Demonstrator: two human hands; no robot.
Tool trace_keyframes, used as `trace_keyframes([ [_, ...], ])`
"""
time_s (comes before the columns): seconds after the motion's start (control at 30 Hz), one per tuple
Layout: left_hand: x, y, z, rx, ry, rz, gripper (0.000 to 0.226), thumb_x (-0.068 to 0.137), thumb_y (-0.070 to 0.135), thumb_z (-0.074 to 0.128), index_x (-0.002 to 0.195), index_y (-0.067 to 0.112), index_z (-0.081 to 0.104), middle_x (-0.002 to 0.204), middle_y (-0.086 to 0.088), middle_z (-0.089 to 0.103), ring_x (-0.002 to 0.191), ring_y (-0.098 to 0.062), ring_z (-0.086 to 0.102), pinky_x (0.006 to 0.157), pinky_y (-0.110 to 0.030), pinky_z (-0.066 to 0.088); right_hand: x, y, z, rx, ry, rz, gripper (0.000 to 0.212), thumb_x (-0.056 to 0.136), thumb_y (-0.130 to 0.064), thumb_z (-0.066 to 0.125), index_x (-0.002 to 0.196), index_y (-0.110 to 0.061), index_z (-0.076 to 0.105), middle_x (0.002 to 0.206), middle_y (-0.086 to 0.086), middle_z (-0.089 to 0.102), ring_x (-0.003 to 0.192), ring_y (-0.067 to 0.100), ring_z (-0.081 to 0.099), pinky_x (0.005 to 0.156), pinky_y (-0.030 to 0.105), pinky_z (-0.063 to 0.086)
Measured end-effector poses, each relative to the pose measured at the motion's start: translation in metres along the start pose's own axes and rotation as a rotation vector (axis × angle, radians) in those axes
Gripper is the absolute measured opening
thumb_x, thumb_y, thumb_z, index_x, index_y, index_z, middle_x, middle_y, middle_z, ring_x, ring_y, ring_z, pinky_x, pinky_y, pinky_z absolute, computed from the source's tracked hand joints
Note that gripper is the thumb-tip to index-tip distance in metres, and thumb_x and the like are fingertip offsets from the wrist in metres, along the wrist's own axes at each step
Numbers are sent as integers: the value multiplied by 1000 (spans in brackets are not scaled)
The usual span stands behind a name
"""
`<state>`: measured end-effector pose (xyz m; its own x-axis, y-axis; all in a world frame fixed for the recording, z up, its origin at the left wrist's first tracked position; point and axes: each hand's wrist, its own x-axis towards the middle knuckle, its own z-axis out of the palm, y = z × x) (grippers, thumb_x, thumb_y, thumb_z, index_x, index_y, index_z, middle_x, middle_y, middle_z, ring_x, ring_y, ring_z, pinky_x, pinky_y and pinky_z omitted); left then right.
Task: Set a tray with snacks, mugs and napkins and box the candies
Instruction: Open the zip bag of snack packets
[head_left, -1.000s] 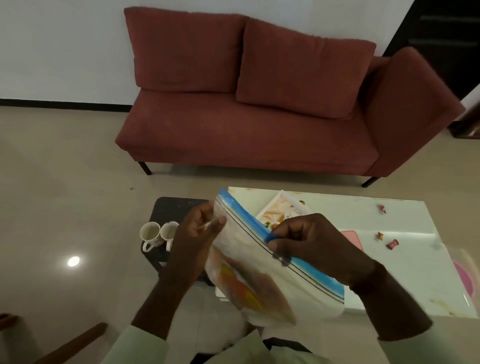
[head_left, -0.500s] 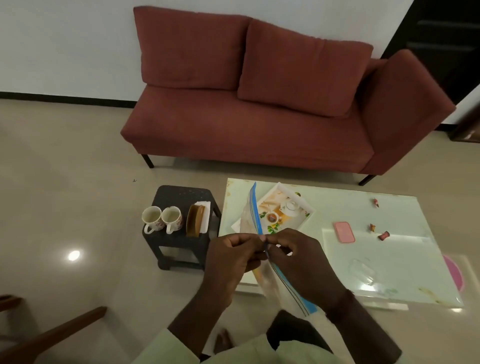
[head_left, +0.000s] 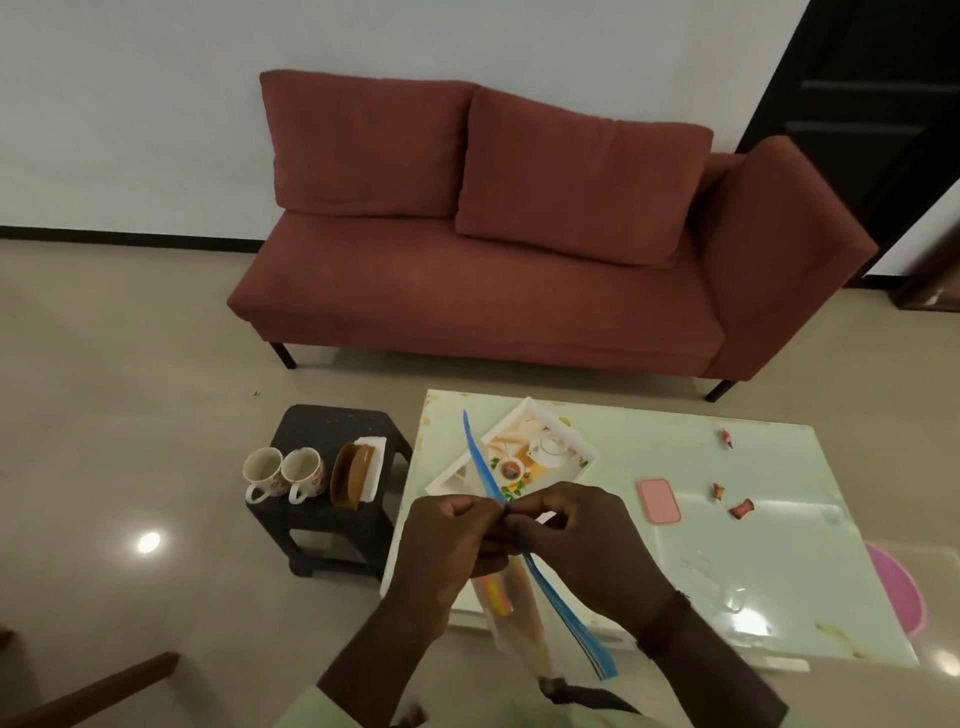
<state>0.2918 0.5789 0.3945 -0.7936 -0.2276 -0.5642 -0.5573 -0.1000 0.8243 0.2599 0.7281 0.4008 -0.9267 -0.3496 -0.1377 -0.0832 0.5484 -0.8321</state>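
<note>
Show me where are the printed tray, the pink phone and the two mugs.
Printed tray (head_left: 540, 434): head view, its picture surface.
Pink phone (head_left: 658, 500): head view, middle of its back.
Two mugs (head_left: 306, 470): head view, right mug's body.

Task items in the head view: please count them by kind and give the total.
Mugs: 2
Napkin holder with napkins: 1
Tray: 1
Wrapped candies: 3
Zip bag of snacks, held in left hand and right hand: 1
Total: 8
</note>
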Motion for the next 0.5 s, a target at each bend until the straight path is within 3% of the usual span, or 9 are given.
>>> trace_keyframes([
  [0.1,2,2,20,9,23,14,11,92,14,64,99,9,70,78,-3,77,72,-15,75,60,-25,60,6,9,-22,7,-10,37,19,72,-54,74,82,-38,74,74,-25,71,75,-5,67,62,8,52],
  [0.27,-1,9,52,72,37,94,14,88,15,69,97,8,76,83,-6,77,77,-19,76,75,-36,62,13,21,-45,-163,56,-31,11,75,-40,73,74,-30,74,66,-18,69,72,-3,64,59,8,47],
  [0.43,-2,18,62,45,63,86,13,85,17,72,94,8,73,85,-6,77,79,-19,75,72,-34,62,21,29,-59,-98,112,27,11,78,-28,72,67,-28,69,62,-14,68,68,3,66,57,12,51],
  [0.5,0,22,60,27,62,76,3,85,16,72,86,14,71,77,2,77,75,-15,75,61,-25,60,24,29,-62,70,98,118,15,80,-20,72,66,-23,71,62,-8,72,66,11,71,60,24,60],
])
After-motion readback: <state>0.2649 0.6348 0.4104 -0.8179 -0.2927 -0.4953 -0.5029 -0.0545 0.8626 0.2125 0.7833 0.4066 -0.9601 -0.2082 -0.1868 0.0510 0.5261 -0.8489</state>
